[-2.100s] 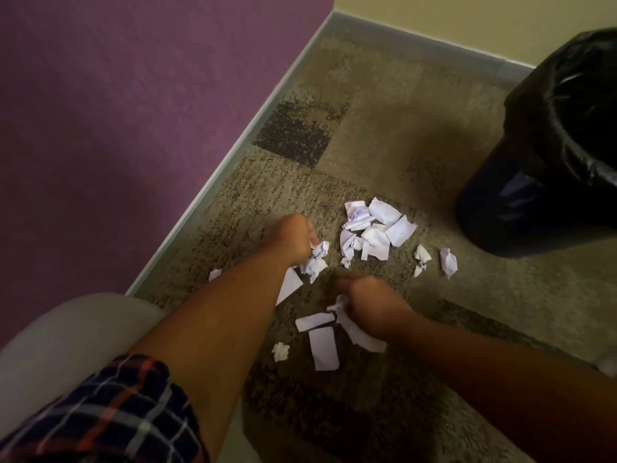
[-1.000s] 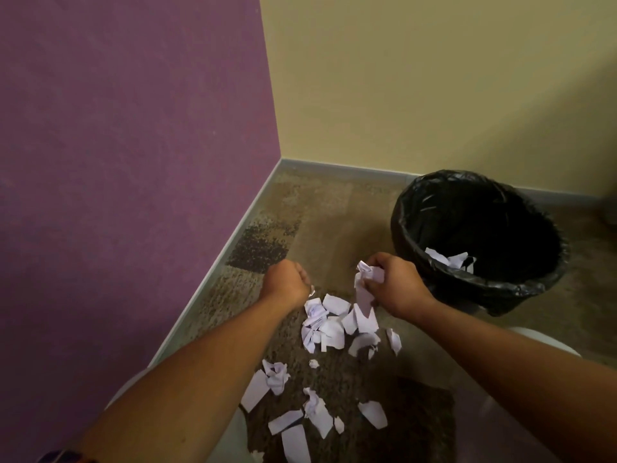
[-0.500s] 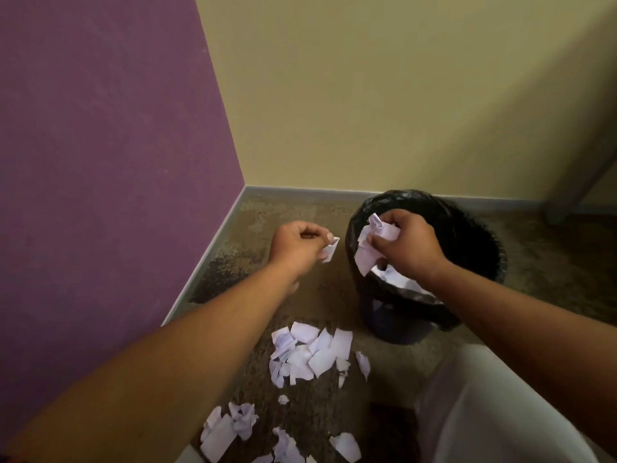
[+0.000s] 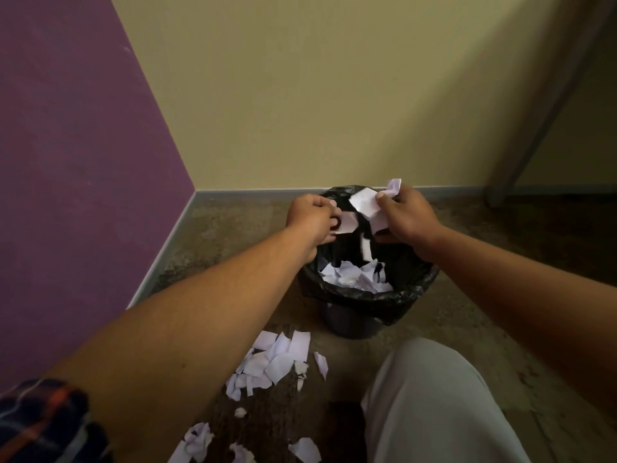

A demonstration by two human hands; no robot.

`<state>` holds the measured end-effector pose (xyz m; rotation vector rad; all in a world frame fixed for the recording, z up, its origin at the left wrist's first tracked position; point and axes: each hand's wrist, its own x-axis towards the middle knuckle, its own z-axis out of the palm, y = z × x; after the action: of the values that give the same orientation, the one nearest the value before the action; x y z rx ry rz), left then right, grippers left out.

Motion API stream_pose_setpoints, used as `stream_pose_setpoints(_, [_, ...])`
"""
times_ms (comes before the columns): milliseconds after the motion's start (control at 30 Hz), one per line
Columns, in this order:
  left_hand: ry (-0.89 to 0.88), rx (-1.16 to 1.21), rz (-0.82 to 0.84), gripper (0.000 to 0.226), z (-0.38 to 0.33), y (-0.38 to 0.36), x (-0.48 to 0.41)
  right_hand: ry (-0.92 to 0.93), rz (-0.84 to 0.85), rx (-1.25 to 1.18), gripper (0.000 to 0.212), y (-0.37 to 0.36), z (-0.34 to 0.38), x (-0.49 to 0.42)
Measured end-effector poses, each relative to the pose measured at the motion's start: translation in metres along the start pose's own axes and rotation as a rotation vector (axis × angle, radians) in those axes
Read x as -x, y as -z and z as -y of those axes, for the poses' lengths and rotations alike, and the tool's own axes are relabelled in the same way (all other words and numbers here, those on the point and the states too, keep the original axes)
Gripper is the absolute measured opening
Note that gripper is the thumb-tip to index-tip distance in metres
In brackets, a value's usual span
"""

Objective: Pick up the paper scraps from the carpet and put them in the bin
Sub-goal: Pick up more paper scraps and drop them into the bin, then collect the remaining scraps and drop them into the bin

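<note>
Both hands hover over the black-lined bin (image 4: 410, 295). My left hand (image 4: 310, 220) pinches a small white scrap at its fingertips. My right hand (image 4: 405, 217) is closed on several white paper scraps (image 4: 365, 203); one scrap (image 4: 366, 248) is falling below it into the bin. White scraps (image 4: 354, 279) lie inside the bin. More paper scraps (image 4: 273, 362) are piled on the carpet in front of the bin, with others (image 4: 197, 442) nearer me.
The purple wall (image 4: 66, 162) runs along the left, the yellow wall (image 4: 317, 95) behind the bin. My knee in light trousers (image 4: 427, 406) is at bottom right. A grey leg or post (image 4: 534, 128) slants at the right.
Both hands rose from the carpet with scraps and moved over the bin. A scrap is now dropping from my right hand.
</note>
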<state>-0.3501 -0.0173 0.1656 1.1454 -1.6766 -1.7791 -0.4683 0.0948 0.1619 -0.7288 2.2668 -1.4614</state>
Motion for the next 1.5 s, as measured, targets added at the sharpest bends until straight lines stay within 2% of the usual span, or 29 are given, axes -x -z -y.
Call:
stream_pose_setpoints(100, [-0.001,-0.082,-0.005,0.006,0.005,-0.005,0.001,-0.028,0.027,0.010,0.033,0.003,-0.005,-0.003])
stream_pose_setpoints(267, [-0.047,-0.193,0.019,0.014,0.017,0.005,0.004,-0.023,0.076,0.005,0.035,0.003,-0.012,-0.006])
stream_pose_setpoints(467, [-0.153,-0.336,-0.099,0.022,0.046,0.052,0.001,0.128,0.143,0.028,0.010,-0.021,0.008,0.006])
stream_pose_setpoints(567, [-0.150,-0.481,-0.143,0.025,0.080,0.086,0.008,0.208,0.234,0.013,0.005,-0.050,0.020,0.028])
stream_pose_setpoints(700, [-0.005,-0.667,-0.106,0.025,0.144,0.131,0.030,0.253,0.466,0.069,0.004,-0.111,0.013,0.068])
stream_pose_setpoints(767, [0.051,-0.758,-0.071,0.028,0.176,0.151,0.044,0.262,0.617,0.258,0.011,-0.145,-0.004,0.082])
stream_pose_setpoints(900, [0.155,-0.885,0.002,0.043,0.234,0.185,0.062,0.139,0.811,0.596,0.051,-0.199,-0.060,0.097])
stream_pose_setpoints(967, [0.204,-0.920,-0.006,0.044,0.256,0.196,0.068,0.096,0.826,0.718,0.064,-0.216,-0.092,0.097])
stream_pose_setpoints(1033, [0.241,-0.934,-0.020,0.041,0.275,0.202,0.073,0.063,0.818,0.812,0.068,-0.225,-0.123,0.096])
stream_pose_setpoints(1100, [0.249,-0.922,-0.011,0.046,0.288,0.206,0.076,0.037,0.782,0.868,0.073,-0.231,-0.149,0.094])
stream_pose_setpoints(1167, [0.239,-0.905,0.012,0.056,0.298,0.209,0.076,0.026,0.757,0.905,0.091,-0.240,-0.170,0.093])
stream_pose_setpoints(1267, [0.221,-0.940,-0.001,0.061,0.309,0.212,0.070,0.177,0.772,1.008,0.114,-0.262,-0.188,0.093])
stream_pose_setpoints(1400, [0.187,-0.982,-0.045,0.059,0.320,0.212,0.062,0.256,0.861,0.995,0.120,-0.293,-0.196,0.098])
stream_pose_setpoints(1500, [0.160,-1.013,-0.046,0.047,0.325,0.212,0.052,0.296,0.852,1.052,0.108,-0.306,-0.198,0.105])
